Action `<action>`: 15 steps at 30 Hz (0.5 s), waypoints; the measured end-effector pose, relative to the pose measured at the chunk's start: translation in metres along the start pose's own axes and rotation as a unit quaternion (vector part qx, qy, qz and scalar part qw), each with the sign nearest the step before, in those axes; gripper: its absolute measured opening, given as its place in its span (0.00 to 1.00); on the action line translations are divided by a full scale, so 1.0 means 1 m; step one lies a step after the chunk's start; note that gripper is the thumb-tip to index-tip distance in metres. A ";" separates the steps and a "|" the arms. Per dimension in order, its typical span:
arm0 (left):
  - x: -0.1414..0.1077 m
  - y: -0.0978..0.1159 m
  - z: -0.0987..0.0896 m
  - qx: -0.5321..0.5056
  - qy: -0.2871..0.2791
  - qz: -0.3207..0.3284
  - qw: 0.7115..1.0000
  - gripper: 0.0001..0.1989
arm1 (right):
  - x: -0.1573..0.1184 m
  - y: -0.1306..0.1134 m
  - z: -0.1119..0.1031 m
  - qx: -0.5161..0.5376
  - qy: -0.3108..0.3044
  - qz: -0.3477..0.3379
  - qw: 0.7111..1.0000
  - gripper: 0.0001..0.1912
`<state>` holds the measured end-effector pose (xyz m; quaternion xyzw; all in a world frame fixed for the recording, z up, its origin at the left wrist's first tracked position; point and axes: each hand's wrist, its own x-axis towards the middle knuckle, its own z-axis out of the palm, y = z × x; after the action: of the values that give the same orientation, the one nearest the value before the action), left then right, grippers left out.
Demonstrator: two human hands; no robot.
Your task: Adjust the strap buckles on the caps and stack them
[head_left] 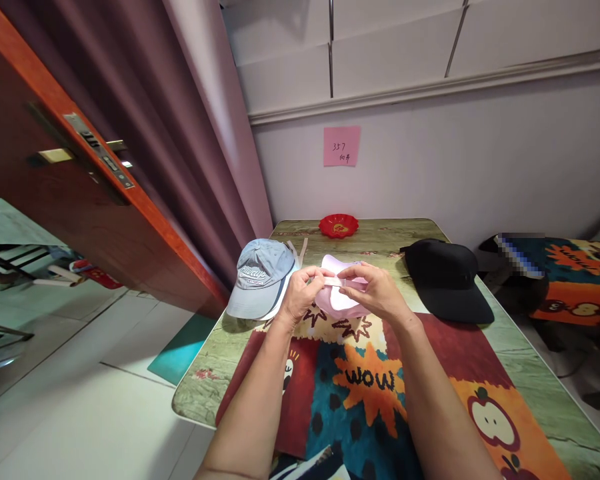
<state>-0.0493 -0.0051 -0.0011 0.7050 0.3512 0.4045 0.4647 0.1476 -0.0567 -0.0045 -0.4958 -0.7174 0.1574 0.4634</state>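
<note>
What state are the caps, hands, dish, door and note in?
Pink cap: held at pale strap
Left hand: pinching strap
Right hand: pinching strap
Blue cap: crown up on table
Black cap: crown up on table
Red dish: upright
Door: open
Note: stuck to wall

Hands: two, one left hand point(301, 293), one right hand point(379, 291)
Caps: at least three, one blue-grey cap point(258, 277), one black cap point(445, 277), one pink cap point(340, 303)
Red dish point(339, 227): one
Pink note point(341, 147): one
Door point(87, 193): one

My single view looks from the wearer's head, forward and down, with the left hand point(300, 293) and right hand point(379, 290) close, the table point(205, 367) below and the wall point(440, 160) beyond.
</note>
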 end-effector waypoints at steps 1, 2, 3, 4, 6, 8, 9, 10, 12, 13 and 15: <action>0.000 0.000 0.000 0.002 -0.004 0.000 1.000 0.12 | 0.000 -0.001 0.001 0.004 0.001 0.003 1.000 0.08; 0.000 0.000 0.000 0.004 -0.008 -0.001 1.000 0.12 | 0.000 -0.001 0.001 0.010 0.002 0.005 1.000 0.10; 0.000 0.001 0.001 0.005 -0.008 0.000 1.000 0.11 | 0.000 -0.002 0.002 0.018 0.005 0.007 1.000 0.12; 0.000 0.002 0.001 0.007 -0.003 0.001 1.000 0.11 | -0.001 -0.002 0.003 0.029 0.007 0.008 1.000 0.14; 0.002 0.004 0.002 0.010 0.012 0.006 1.000 0.13 | -0.001 -0.001 0.005 0.049 0.007 0.009 0.999 0.15; 0.005 0.007 0.003 0.025 0.003 0.014 1.000 0.14 | -0.001 0.000 0.007 0.062 0.000 0.009 0.998 0.14; 0.006 0.009 0.003 0.038 -0.017 0.015 0.999 0.14 | -0.001 0.000 0.007 0.063 -0.004 0.010 0.998 0.13; 0.007 0.010 0.003 0.052 -0.041 0.014 0.998 0.12 | -0.001 0.001 0.007 0.062 -0.008 0.014 0.998 0.13; 0.008 0.010 0.002 0.069 -0.080 0.006 0.994 0.13 | -0.002 0.000 0.007 0.064 -0.017 0.026 0.997 0.13; 0.008 0.010 0.002 0.070 -0.086 0.002 0.994 0.14 | -0.002 -0.001 0.006 0.066 -0.024 0.031 0.997 0.12; 0.007 0.009 0.003 0.060 -0.077 -0.007 0.995 0.14 | -0.002 -0.004 0.005 0.070 -0.037 0.032 0.996 0.12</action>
<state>-0.0428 -0.0032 0.0088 0.7582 0.3427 0.3242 0.4501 0.1417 -0.0597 -0.0052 -0.4788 -0.7047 0.2404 0.4651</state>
